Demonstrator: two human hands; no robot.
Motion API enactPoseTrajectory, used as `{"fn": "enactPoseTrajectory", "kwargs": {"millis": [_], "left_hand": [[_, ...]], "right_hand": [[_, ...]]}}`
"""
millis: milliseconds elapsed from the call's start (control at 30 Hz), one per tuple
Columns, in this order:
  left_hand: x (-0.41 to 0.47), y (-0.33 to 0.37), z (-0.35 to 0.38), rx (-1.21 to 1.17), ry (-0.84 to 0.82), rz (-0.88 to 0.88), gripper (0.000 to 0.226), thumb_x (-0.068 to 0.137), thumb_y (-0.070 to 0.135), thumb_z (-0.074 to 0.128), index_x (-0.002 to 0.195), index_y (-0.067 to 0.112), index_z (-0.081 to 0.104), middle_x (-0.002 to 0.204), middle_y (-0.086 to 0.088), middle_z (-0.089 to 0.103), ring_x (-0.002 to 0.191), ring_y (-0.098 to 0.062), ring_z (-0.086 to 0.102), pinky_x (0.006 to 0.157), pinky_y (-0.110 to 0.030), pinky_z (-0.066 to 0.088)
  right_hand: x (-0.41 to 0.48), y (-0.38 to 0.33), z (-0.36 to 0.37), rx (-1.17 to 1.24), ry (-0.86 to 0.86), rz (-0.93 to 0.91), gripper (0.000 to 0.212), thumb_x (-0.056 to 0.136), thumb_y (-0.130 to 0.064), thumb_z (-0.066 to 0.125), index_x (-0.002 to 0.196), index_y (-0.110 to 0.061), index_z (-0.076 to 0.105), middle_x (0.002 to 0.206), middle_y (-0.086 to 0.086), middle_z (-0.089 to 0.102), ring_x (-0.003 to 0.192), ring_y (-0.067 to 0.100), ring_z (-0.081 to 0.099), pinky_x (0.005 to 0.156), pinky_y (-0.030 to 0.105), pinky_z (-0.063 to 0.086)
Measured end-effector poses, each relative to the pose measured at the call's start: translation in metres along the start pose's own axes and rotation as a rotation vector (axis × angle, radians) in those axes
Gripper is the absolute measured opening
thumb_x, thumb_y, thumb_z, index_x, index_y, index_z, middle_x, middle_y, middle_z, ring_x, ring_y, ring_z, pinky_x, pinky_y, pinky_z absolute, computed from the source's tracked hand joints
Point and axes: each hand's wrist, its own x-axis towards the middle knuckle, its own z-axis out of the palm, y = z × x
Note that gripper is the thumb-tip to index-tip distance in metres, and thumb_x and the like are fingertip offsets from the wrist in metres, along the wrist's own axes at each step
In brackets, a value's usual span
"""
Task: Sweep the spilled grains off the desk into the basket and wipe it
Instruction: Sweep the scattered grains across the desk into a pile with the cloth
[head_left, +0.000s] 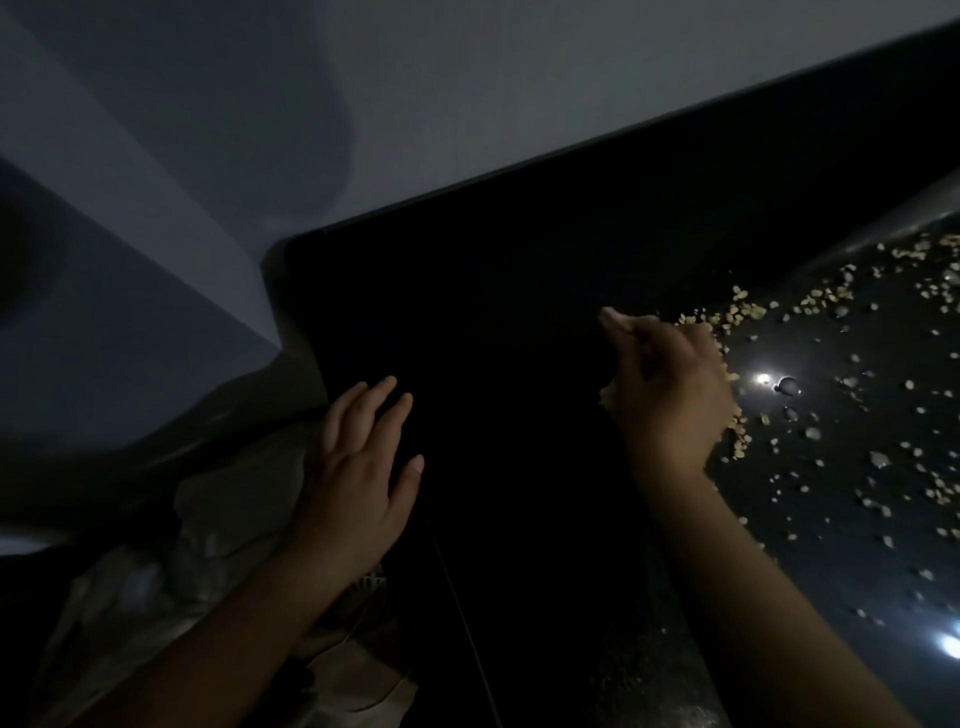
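Observation:
Pale spilled grains (852, 395) lie scattered over the right part of the glossy black desk (493, 364), thickest beside my right hand (670, 384). That hand rests on the desk with its fingers curled in. Grains line its right side and a few show under the palm on its left. My left hand (358, 467) lies flat with fingers spread at the desk's left edge. Below that edge sits the basket (370, 581); only a small white mesh patch of it shows under a crumpled bag liner (234, 525).
A grey wall (415, 104) runs behind the desk and a wall corner (156, 249) stands to the left. Water drops (787, 387) and bright light reflections (762, 378) dot the desk's right part. A thin cable (467, 623) runs down the dark middle.

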Motion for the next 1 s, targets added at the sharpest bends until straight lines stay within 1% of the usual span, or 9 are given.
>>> {"fn": "enactPoseTrajectory", "kwargs": {"millis": [100,267,400,600,667,767,867,933,1000], "left_hand": [[0.000,0.000,-0.001,-0.006,0.000,0.006,0.057,0.092,0.047,0.034,0.142,0.019,0.038,0.153,0.005,0.024,0.142,-0.017,0.015,0.107,-0.038,0.026],[0.004,-0.003,-0.001,0.031,0.026,0.018,0.054,0.090,0.045,0.039,0.137,0.019,0.044,0.149,0.002,0.031,0.138,-0.023,0.024,0.103,-0.042,0.032],[0.007,-0.003,-0.002,0.002,0.069,0.039,0.051,0.089,0.043,0.043,0.132,0.016,0.050,0.144,0.000,0.038,0.133,-0.026,0.031,0.103,-0.038,0.031],[0.008,-0.001,-0.004,-0.059,0.052,0.006,0.052,0.089,0.046,0.041,0.131,0.016,0.048,0.143,0.000,0.037,0.132,-0.027,0.030,0.099,-0.049,0.039],[0.008,0.000,-0.004,-0.032,0.035,-0.007,0.053,0.088,0.046,0.040,0.131,0.016,0.048,0.144,0.000,0.036,0.133,-0.026,0.029,0.099,-0.052,0.039],[0.008,0.003,-0.005,-0.032,0.014,-0.029,0.055,0.088,0.048,0.038,0.132,0.016,0.046,0.146,0.002,0.033,0.134,-0.025,0.025,0.101,-0.053,0.038],[0.007,0.009,-0.007,-0.023,0.004,-0.045,0.058,0.088,0.049,0.034,0.134,0.015,0.046,0.147,0.002,0.031,0.135,-0.022,0.023,0.102,-0.052,0.038],[0.006,0.013,-0.007,0.004,0.005,-0.058,0.061,0.087,0.050,0.032,0.135,0.014,0.045,0.148,0.000,0.031,0.135,-0.022,0.021,0.104,-0.051,0.037],[0.005,0.017,-0.007,0.002,0.003,-0.059,0.062,0.087,0.049,0.032,0.135,0.013,0.047,0.148,-0.002,0.033,0.135,-0.024,0.022,0.104,-0.052,0.036]], "right_hand": [[-0.018,-0.036,0.018,0.138,-0.134,-0.131,0.026,0.094,-0.044,0.049,0.105,-0.029,0.066,0.093,-0.005,0.056,0.072,0.007,0.055,0.058,0.034,0.050],[0.001,-0.068,0.068,0.123,-0.294,-0.261,0.033,0.095,-0.040,0.049,0.106,-0.015,0.066,0.100,0.006,0.056,0.079,0.023,0.059,0.064,0.047,0.051],[0.030,-0.063,0.079,0.008,-0.219,-0.169,0.029,0.093,-0.042,0.054,0.100,-0.018,0.069,0.099,0.006,0.059,0.080,0.025,0.060,0.063,0.038,0.049],[0.057,0.017,0.034,-0.175,-0.050,0.028,0.029,0.094,-0.043,0.051,0.108,-0.023,0.066,0.104,0.003,0.059,0.082,0.024,0.061,0.065,0.036,0.048],[0.060,0.030,0.020,-0.180,-0.020,0.054,0.031,0.093,-0.045,0.052,0.106,-0.022,0.068,0.102,0.004,0.060,0.082,0.025,0.060,0.064,0.032,0.042],[0.044,0.014,0.004,-0.079,0.029,0.006,0.030,0.092,-0.049,0.055,0.099,-0.025,0.071,0.093,-0.001,0.060,0.074,0.015,0.056,0.059,0.026,0.034],[-0.004,-0.014,-0.001,0.030,-0.111,-0.154,0.015,0.094,-0.043,0.057,0.100,-0.032,0.067,0.091,-0.008,0.055,0.070,0.003,0.051,0.055,0.021,0.039],[-0.037,-0.019,0.005,0.040,-0.228,-0.210,0.013,0.096,-0.035,0.056,0.105,-0.029,0.064,0.093,-0.007,0.054,0.071,0.005,0.054,0.056,0.027,0.049],[-0.054,-0.011,0.011,0.009,-0.220,-0.218,0.018,0.095,-0.031,0.057,0.109,-0.022,0.065,0.093,-0.005,0.054,0.071,0.008,0.054,0.055,0.034,0.051]]}}
